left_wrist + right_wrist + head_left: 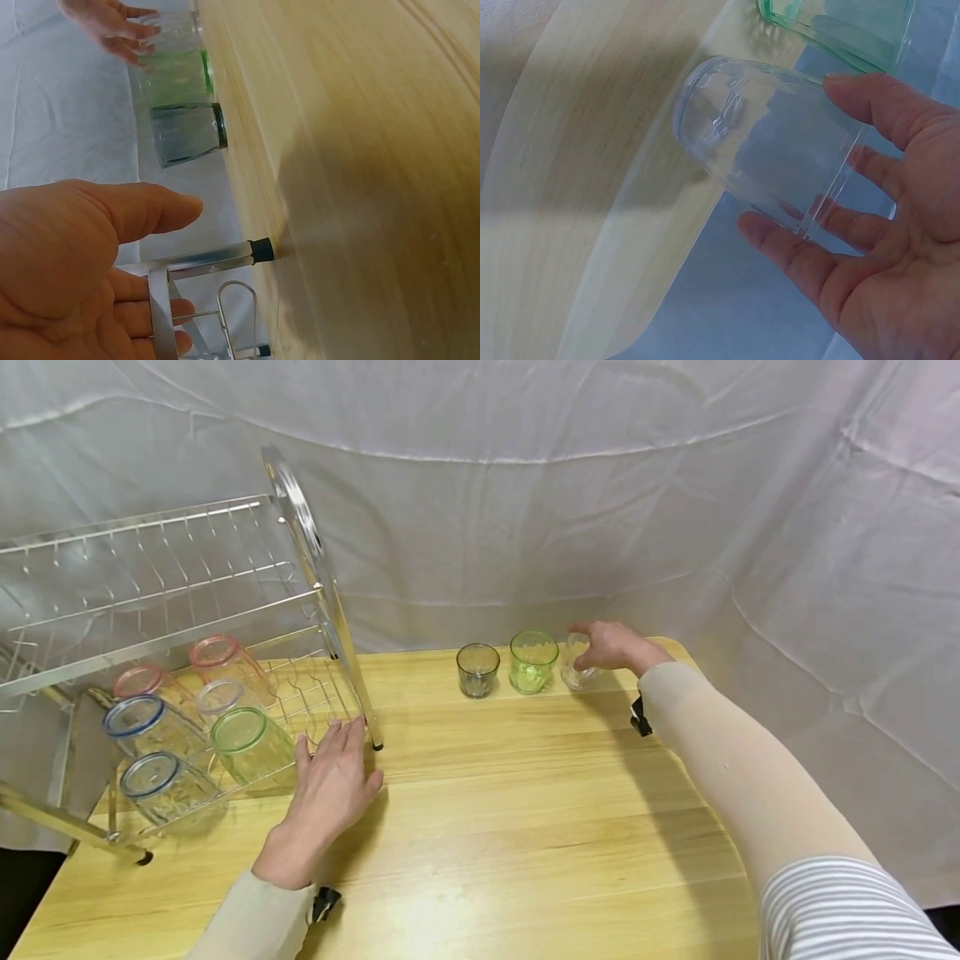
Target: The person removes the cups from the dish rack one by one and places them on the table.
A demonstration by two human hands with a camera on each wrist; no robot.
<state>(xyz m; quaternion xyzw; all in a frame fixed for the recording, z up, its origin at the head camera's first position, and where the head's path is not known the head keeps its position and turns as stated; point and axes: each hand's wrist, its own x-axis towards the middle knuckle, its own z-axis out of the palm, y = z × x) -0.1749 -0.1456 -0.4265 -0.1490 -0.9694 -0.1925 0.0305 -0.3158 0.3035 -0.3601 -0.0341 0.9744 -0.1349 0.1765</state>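
Note:
At the back right of the table, my right hand has its thumb and fingers around the upper part of a clear glass. The glass stands upright, base on the wood. Left of it are an upright green glass and a dark grey glass. My left hand rests at the near right corner of a metal dish rack, its fingers against the lower rail and its thumb apart. Closest to it in the rack is a light green glass.
The rack's lower shelf also bears blue-ringed glasses, red-ringed glasses and a clear glass. Its upper wire shelf overhangs them. Pale cloth hangs behind the wooden table.

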